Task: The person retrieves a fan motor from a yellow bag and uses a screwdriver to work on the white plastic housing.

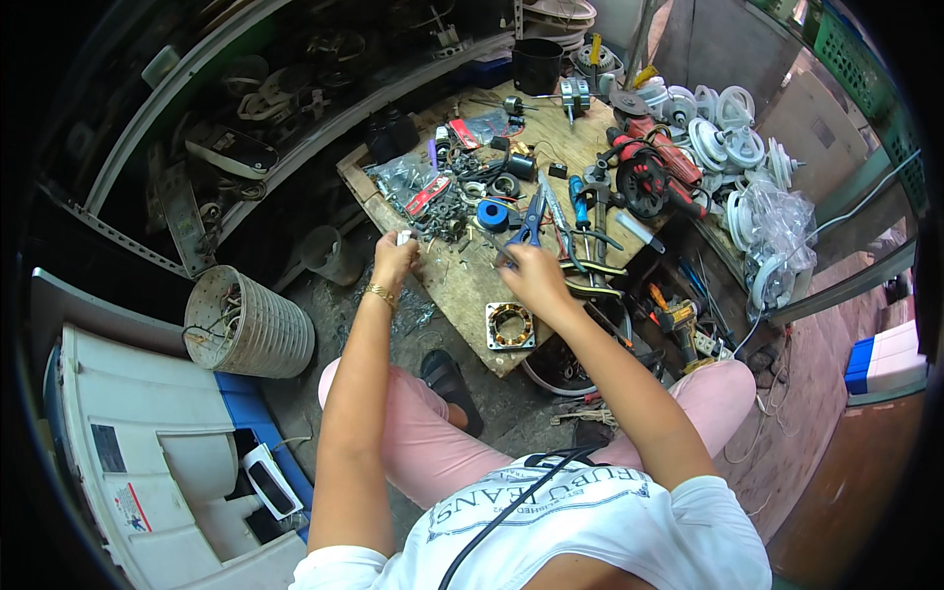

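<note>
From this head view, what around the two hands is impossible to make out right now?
- Small white piece at the left hand: mostly covered by the fingers; its kind is unclear.
- Right hand: seen from the back, so whether it grips anything is hidden.
- Heap of small metal parts on the wooden board: too small to sort.
- Shelf contents upper left: dark and bent by the fisheye rim.
</note>
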Demonstrator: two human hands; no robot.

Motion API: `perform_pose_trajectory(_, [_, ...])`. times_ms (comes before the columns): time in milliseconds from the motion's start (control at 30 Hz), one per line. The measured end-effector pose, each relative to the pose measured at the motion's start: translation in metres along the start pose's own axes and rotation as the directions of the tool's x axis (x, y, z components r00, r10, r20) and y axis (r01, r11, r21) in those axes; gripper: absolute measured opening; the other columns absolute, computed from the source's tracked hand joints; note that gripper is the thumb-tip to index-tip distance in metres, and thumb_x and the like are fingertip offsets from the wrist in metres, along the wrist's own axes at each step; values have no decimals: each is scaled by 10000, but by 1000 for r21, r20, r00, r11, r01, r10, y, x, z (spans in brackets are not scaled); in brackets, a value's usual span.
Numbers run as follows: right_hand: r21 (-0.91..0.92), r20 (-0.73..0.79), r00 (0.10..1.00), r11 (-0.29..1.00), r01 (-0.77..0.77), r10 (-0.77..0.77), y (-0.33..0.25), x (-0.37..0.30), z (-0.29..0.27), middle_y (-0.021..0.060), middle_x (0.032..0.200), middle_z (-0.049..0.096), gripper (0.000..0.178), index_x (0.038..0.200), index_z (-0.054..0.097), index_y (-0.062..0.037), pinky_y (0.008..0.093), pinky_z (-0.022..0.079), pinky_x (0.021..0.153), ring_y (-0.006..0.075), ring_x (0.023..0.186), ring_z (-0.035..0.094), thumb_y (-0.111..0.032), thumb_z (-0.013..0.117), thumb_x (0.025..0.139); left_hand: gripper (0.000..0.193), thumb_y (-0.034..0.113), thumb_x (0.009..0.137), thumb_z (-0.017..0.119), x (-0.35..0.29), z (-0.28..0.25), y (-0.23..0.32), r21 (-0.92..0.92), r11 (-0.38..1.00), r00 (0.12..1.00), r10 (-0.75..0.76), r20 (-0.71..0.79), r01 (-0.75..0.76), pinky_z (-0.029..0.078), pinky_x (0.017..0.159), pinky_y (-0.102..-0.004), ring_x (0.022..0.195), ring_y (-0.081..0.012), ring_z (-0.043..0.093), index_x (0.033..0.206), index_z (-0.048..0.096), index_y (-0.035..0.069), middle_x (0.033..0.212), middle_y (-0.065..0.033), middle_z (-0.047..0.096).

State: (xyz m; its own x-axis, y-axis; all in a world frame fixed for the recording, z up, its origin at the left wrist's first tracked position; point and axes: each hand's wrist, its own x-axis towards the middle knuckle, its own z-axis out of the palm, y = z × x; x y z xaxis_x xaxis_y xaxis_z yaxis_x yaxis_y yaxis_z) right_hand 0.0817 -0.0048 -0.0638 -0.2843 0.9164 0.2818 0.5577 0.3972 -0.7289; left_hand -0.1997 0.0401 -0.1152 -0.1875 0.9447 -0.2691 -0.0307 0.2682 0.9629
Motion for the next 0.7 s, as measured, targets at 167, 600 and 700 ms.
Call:
perform_pose_trajectory(167, [-237,129,987,969,-68,100,-11,63,55,188,897,683,134,859,695,-38,487,528,752,389,849,662,-112,692,748,192,193,767,704,-12,24,-13,696,707,918,348,-189,-125,536,780,-406,850,-341,689,929,741,97,896,-182,708])
perform_pose_trajectory(600, [-197,204,972,977,-80,121,-13,74,64,188,819,688,106,841,710,-42,458,537,714,345,816,688,-110,670,770,206,264,786,729,-27,36,-2,881,463,951,303,-53,-99,535,756,-443,867,-334,678,968,733,167,903,-138,709])
perform_pose_trajectory(700, [188,264,958,968,-166,113,-5,59,17,140,833,717,185,895,741,-29,349,528,729,218,780,686,-76,770,718,205,224,774,761,-27,43,-2,799,545,924,380,34,-254,522,671,-375,756,-264,683,953,733,128,830,-118,711])
